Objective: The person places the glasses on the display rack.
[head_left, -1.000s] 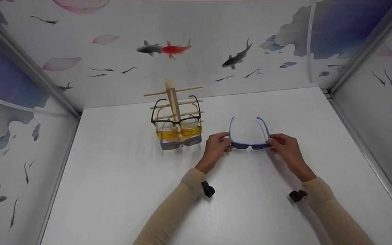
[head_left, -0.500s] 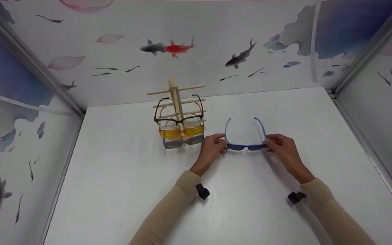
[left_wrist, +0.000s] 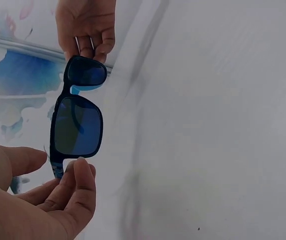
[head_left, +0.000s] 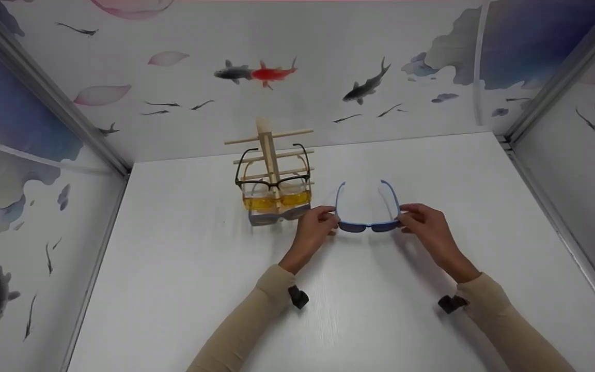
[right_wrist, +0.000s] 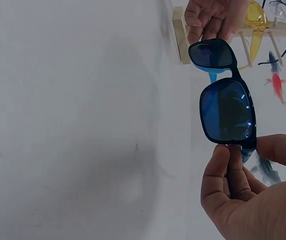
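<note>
Blue-framed sunglasses with dark lenses are held level by both hands, temples unfolded and pointing away from the person. My left hand pinches the left hinge end, and my right hand pinches the right one. In the left wrist view the lenses look dark blue, with thumb and fingers on either side of the frame corner. The right wrist view shows the same grip on the other corner of the sunglasses. Close to the left hand stands a wooden glasses rack.
On the rack hang black-framed glasses, yellow-lensed glasses and grey glasses, one above another. The rack's top peg is bare. White table below; printed panels wall the back and sides.
Both hands have carried the sunglasses left, nearer to the rack, and slightly toward the person. The grip stays the same. The head view has shifted a little.
</note>
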Action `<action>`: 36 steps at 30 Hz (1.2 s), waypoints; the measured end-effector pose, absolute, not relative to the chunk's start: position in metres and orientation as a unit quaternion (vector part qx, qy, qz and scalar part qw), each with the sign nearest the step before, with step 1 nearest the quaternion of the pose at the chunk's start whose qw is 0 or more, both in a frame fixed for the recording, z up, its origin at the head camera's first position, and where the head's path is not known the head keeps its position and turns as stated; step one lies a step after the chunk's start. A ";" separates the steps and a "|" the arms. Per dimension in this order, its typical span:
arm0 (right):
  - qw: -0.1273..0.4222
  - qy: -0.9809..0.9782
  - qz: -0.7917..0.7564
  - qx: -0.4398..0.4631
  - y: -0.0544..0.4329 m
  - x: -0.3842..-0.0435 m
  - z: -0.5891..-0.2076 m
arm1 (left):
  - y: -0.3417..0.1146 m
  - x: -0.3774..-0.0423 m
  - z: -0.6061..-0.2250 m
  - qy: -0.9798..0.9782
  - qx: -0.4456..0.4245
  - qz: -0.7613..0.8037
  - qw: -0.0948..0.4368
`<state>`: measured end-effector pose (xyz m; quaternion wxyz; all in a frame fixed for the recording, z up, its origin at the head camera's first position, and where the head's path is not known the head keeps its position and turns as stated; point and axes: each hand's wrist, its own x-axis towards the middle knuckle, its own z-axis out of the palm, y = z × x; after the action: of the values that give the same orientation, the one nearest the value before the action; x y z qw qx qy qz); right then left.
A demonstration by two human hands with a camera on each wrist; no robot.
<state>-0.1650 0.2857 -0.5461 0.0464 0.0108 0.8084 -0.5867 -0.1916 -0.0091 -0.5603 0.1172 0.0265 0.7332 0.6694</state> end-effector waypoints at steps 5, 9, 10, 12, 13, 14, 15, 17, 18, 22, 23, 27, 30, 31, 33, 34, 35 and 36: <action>0.048 0.807 -0.588 0.006 0.283 -0.161 -0.541 | -0.013 -0.188 -0.555 0.735 0.010 0.668 0.117; 0.049 0.807 -0.588 0.005 0.282 -0.158 -0.537 | -0.015 -0.186 -0.549 0.734 0.004 0.668 0.126; 0.048 0.807 -0.589 0.004 0.281 -0.158 -0.536 | -0.016 -0.186 -0.547 0.732 0.003 0.670 0.128; 0.047 0.805 -0.591 0.001 0.281 -0.156 -0.533 | -0.017 -0.185 -0.544 0.730 0.004 0.671 0.129; 0.047 0.805 -0.592 -0.001 0.280 -0.156 -0.532 | -0.017 -0.184 -0.542 0.730 0.004 0.671 0.129; 0.046 0.804 -0.593 -0.003 0.280 -0.155 -0.530 | -0.018 -0.183 -0.540 0.731 0.005 0.671 0.129; 0.046 0.803 -0.594 -0.003 0.280 -0.154 -0.528 | -0.018 -0.182 -0.538 0.731 0.006 0.670 0.129; 0.045 0.805 -0.591 -0.005 0.279 -0.152 -0.524 | -0.020 -0.180 -0.534 0.731 0.009 0.670 0.129; 0.045 0.807 -0.589 -0.005 0.279 -0.151 -0.522 | -0.020 -0.179 -0.532 0.732 0.012 0.669 0.129; 0.042 0.811 -0.584 -0.011 0.278 -0.147 -0.512 | -0.023 -0.175 -0.524 0.732 0.035 0.669 0.122; 0.040 0.810 -0.586 -0.014 0.278 -0.146 -0.510 | -0.024 -0.174 -0.522 0.732 0.040 0.669 0.119; 0.034 0.804 -0.592 -0.025 0.279 -0.143 -0.503 | -0.025 -0.171 -0.515 0.732 0.055 0.669 0.112; 0.034 0.805 -0.592 -0.030 0.280 -0.141 -0.498 | -0.025 -0.168 -0.508 0.736 0.053 0.665 0.115; 0.033 0.806 -0.591 -0.032 0.281 -0.140 -0.496 | -0.025 -0.167 -0.506 0.737 0.052 0.664 0.116; 0.033 0.806 -0.590 -0.034 0.281 -0.139 -0.493 | -0.025 -0.166 -0.502 0.741 0.052 0.659 0.117; 0.033 0.805 -0.591 -0.035 0.282 -0.138 -0.491 | -0.025 -0.166 -0.500 0.743 0.052 0.657 0.117; 0.032 0.804 -0.592 -0.035 0.282 -0.138 -0.489 | -0.025 -0.165 -0.498 0.744 0.052 0.656 0.117; 0.033 0.804 -0.593 -0.035 0.282 -0.137 -0.487 | -0.025 -0.164 -0.496 0.744 0.053 0.656 0.117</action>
<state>-0.1371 0.2822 -0.4875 0.0325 -0.0353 0.8035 -0.5933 -0.1642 -0.0254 -0.4958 0.1167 0.0529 0.7439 0.6559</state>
